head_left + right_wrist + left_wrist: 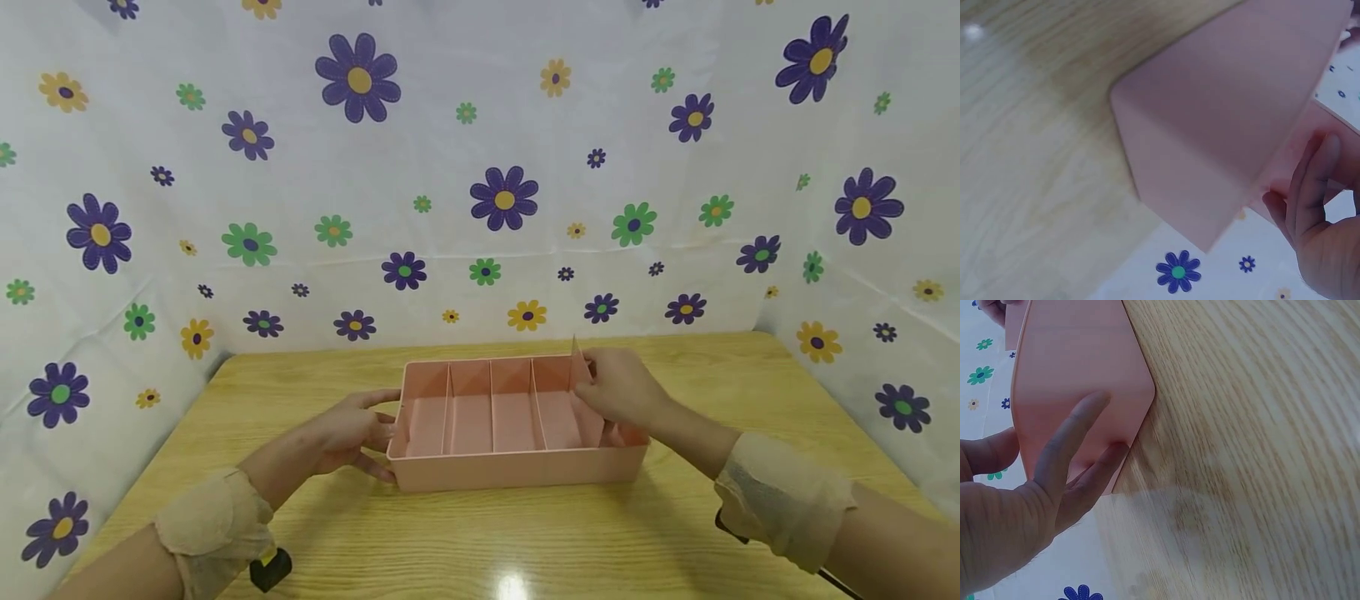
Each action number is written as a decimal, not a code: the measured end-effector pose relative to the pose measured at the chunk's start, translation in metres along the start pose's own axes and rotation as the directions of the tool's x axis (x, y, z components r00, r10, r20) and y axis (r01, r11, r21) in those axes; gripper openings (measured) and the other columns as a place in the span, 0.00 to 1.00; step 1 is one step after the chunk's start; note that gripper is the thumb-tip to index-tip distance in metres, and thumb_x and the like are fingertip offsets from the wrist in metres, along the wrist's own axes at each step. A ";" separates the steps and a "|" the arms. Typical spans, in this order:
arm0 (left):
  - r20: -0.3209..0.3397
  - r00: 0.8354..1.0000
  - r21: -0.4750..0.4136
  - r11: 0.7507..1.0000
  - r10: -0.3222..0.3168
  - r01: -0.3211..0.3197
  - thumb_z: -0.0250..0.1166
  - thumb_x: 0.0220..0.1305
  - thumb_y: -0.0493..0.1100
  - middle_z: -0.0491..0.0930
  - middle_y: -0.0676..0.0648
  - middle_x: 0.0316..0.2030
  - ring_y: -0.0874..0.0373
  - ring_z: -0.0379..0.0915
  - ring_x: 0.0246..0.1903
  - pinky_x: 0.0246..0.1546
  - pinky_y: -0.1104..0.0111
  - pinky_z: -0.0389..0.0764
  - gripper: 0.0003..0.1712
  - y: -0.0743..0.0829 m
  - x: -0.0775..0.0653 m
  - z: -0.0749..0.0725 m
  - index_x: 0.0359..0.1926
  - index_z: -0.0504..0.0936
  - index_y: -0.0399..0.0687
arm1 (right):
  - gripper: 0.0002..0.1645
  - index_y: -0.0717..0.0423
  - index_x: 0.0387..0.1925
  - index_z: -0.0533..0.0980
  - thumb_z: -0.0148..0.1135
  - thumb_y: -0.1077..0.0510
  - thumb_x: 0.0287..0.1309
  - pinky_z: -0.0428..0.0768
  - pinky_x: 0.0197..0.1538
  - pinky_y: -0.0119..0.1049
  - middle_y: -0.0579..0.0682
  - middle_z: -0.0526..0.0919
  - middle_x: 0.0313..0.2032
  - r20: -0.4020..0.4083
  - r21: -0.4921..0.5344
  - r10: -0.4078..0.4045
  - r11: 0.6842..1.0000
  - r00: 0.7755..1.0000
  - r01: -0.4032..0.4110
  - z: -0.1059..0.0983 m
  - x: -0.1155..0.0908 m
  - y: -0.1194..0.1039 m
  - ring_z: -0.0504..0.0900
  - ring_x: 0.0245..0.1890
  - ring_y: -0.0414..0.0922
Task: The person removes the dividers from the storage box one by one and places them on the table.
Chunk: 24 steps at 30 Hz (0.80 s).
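Note:
A long pink storage box (517,471) lies on the table, its inside split by upright partitions. My left hand (351,433) is at its left end, fingers spread and touching the outer wall; the left wrist view shows fingertips (1094,403) on the end wall and the thumb near the rim. At the right end, my right hand (624,387) pinches a loose-looking pink divider (588,417) between thumb and fingers. This divider stands tilted, its upper corner above the box rim. The right wrist view shows fingers (1329,153) behind the box wall; the divider's lower edge is partly hidden.
The box rests on a wood-grain table (337,542). A white cloth with printed flowers (442,150) hangs behind the table and along both sides. Bands with small dark devices (270,570) sit at both wrists.

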<state>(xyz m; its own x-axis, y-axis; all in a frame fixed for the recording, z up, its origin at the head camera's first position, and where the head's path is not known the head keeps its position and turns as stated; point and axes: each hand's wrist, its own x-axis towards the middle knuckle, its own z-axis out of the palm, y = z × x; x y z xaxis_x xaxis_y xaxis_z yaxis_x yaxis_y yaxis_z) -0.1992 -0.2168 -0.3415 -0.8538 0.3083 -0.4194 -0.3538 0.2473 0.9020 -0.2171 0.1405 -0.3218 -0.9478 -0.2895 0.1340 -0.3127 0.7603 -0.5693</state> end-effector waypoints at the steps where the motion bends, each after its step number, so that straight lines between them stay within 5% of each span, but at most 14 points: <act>1: 0.000 1.000 -0.001 1.000 0.001 -0.001 0.54 0.57 0.31 0.62 0.30 0.61 0.41 0.74 0.45 0.32 0.47 0.81 0.41 0.000 0.000 0.000 0.70 0.49 0.51 | 0.07 0.59 0.34 0.74 0.54 0.61 0.52 0.77 0.14 0.34 0.51 0.79 0.23 0.015 0.017 0.022 1.000 1.000 -0.022 -0.004 0.001 -0.002 0.73 0.08 0.40; 13: 0.001 1.000 -0.015 1.000 0.003 -0.003 0.54 0.55 0.30 0.63 0.31 0.60 0.43 0.75 0.43 0.32 0.47 0.81 0.43 -0.002 0.000 -0.001 0.70 0.49 0.51 | 0.29 0.65 0.58 0.67 0.52 0.58 0.55 0.81 0.19 0.39 0.64 0.77 0.46 -0.029 0.096 0.102 0.990 0.994 -0.099 -0.067 0.001 -0.002 0.78 0.15 0.45; 20: 0.006 1.000 -0.014 1.000 0.004 -0.004 0.54 0.55 0.29 0.62 0.31 0.61 0.41 0.74 0.45 0.31 0.47 0.81 0.43 -0.002 0.001 -0.001 0.70 0.49 0.51 | 0.28 0.65 0.57 0.69 0.50 0.56 0.55 0.82 0.35 0.43 0.64 0.79 0.45 -0.221 -0.023 0.150 0.987 0.964 -0.159 -0.094 0.002 0.045 0.79 0.38 0.53; 24: 0.009 1.000 -0.015 1.000 0.005 -0.005 0.54 0.56 0.30 0.63 0.30 0.60 0.41 0.74 0.45 0.31 0.47 0.81 0.42 -0.003 0.002 -0.001 0.70 0.49 0.50 | 0.32 0.70 0.59 0.63 0.49 0.58 0.54 0.82 0.32 0.40 0.70 0.76 0.47 -0.204 0.049 0.252 0.968 0.946 -0.247 -0.097 0.003 0.083 0.78 0.40 0.56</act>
<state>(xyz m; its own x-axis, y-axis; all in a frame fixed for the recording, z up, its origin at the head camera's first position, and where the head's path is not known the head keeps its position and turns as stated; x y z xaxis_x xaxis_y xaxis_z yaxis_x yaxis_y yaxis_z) -0.2005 -0.2181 -0.3445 -0.8522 0.3177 -0.4158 -0.3552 0.2322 0.9055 -0.2515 0.2589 -0.2898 -0.9882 0.0365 0.1488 -0.0652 0.7788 -0.6238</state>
